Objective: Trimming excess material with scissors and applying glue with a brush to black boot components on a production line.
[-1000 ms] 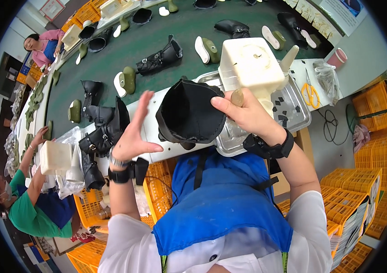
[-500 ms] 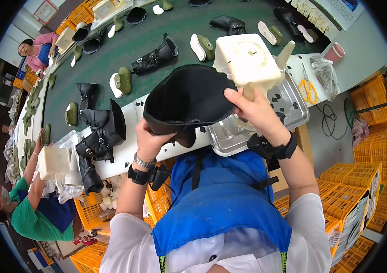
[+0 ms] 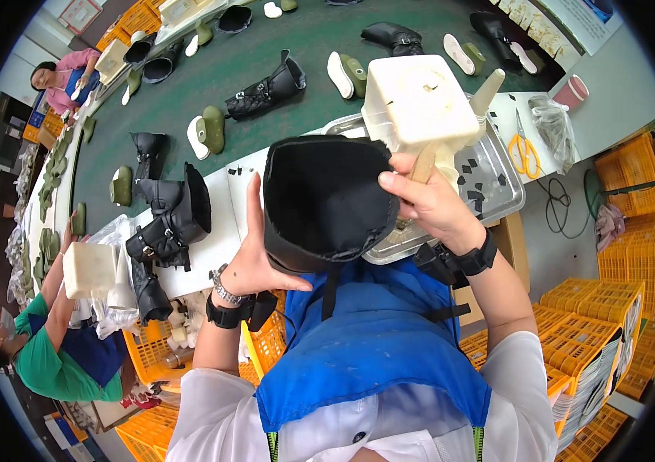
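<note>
A black boot (image 3: 331, 200), its shaft opening turned up toward me, is held above the near edge of the table. My right hand (image 3: 437, 202) pinches the right side of its rim and also keeps a wooden-handled tool (image 3: 423, 163) between thumb and fingers; the tool's working end is hidden. At the boot's left side my left hand (image 3: 246, 258) has its fingers stretched and thumb apart, beside or lightly against the shaft. Behind my right hand are a cream plastic container (image 3: 418, 100) and a clear tray (image 3: 508, 202) with small black pieces.
Black boots (image 3: 266, 88), green shoe lasts (image 3: 212, 129) and white insoles (image 3: 340, 75) lie along the green surface (image 3: 296, 123). Orange scissors (image 3: 524, 154) lie at right. More boots (image 3: 173, 219) stand at left. Co-workers (image 3: 65, 346) are at left. Orange crates (image 3: 589, 308) stack at lower right.
The boot has tipped and shifted, its opening now facing me more. My left hand has loosened from under it and spread at its left side. My right hand still grips the rim.
</note>
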`<state>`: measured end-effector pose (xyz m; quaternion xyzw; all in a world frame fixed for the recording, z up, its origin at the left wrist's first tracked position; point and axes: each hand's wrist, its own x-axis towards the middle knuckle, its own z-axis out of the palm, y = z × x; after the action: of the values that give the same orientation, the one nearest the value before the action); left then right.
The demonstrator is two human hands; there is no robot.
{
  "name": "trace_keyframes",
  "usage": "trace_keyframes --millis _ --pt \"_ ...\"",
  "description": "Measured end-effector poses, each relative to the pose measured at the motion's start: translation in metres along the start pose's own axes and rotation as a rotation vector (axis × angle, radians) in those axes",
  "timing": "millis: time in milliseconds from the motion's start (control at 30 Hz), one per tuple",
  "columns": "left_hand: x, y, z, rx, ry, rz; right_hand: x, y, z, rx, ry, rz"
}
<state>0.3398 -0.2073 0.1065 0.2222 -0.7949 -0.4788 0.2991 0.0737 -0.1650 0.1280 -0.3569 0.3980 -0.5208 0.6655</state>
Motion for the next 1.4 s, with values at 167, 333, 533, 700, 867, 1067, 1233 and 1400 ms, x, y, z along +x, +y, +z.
trace_keyframes --millis 167,333,533,700,867,1067,1233,1400 --pt "0.002 -0.006 0.001 -0.005 -0.043 -0.136 0.002 -0.003 0.003 -0.026 0.102 0.037" --pt "0.004 0.000 0.016 -0.015 0.215 -0.079 0.001 0.001 -0.004 -0.066 0.051 0.073" --pt "0.000 0.001 0.013 0.224 0.329 -0.114 -0.001 -0.002 -0.004 -0.197 0.165 0.109" --pt "0.002 0.002 0.012 0.308 0.414 -0.183 -0.014 -0.011 -0.031 -0.555 0.195 -0.187" --pt "0.005 0.008 0.008 0.330 0.509 -0.189 -0.050 -0.040 -0.062 -0.672 0.350 -0.208" --pt "0.013 0.010 0.004 0.353 0.476 -0.218 -0.068 -0.028 -0.108 -0.637 0.565 -0.015" --pt "0.021 0.012 0.009 0.405 0.356 -0.230 -0.065 0.000 -0.115 -0.398 0.612 -0.149" --pt "0.028 0.017 0.020 0.393 0.259 -0.223 -0.052 0.021 -0.104 -0.695 0.616 -0.262"
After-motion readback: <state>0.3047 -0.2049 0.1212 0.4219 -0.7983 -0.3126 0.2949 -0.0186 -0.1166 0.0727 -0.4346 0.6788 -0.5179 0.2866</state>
